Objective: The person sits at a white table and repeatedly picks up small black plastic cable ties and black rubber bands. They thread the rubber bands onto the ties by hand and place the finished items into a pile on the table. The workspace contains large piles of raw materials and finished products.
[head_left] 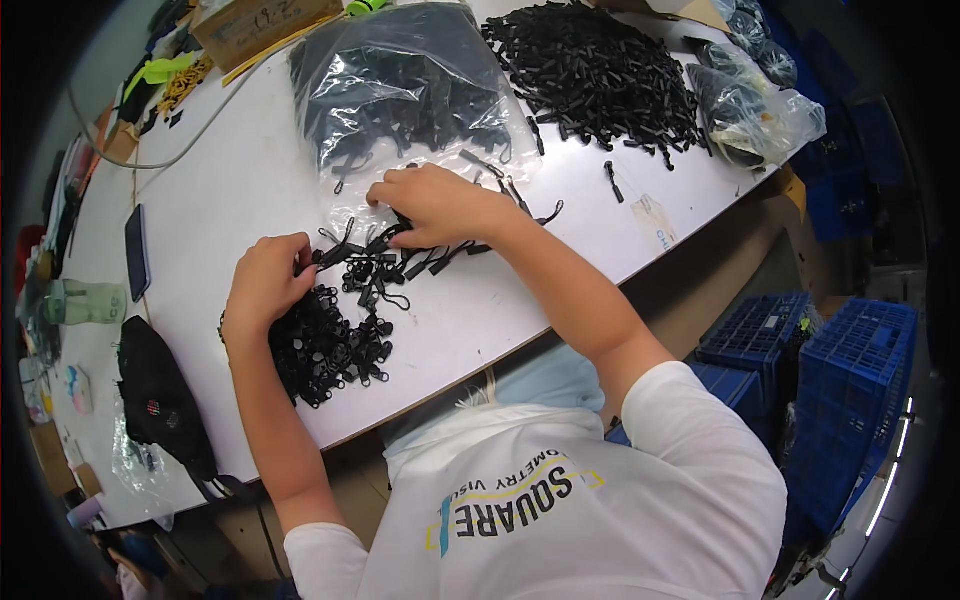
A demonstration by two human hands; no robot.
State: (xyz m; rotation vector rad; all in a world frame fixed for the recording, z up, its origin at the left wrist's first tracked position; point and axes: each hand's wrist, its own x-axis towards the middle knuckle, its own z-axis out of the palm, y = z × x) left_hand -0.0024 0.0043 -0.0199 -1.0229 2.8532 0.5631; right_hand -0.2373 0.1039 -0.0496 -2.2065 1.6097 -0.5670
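Note:
My left hand [268, 277] pinches a black cord zipper pull between thumb and fingertips, at the upper edge of a heap of black zipper sliders [335, 350]. To its right, my right hand [445, 207] reaches in with curled fingers over scattered black cord zipper pulls [437, 258]. Something dark lies between its thumb and fingers, partly hidden by them. Small black sliders and looped cords sit between the two hands. Beyond the hands lies a large clear plastic bag [400, 85] full of black pulls, with several spilled around its mouth.
A big mound of black pulls [600, 85] stands at the far right of the white table [220, 190], beside tied plastic bags [750, 100]. Leftward are a phone [137, 252], a black pouch [160, 400] and a green bottle [90, 302]. Blue crates [845, 400] stand on the right.

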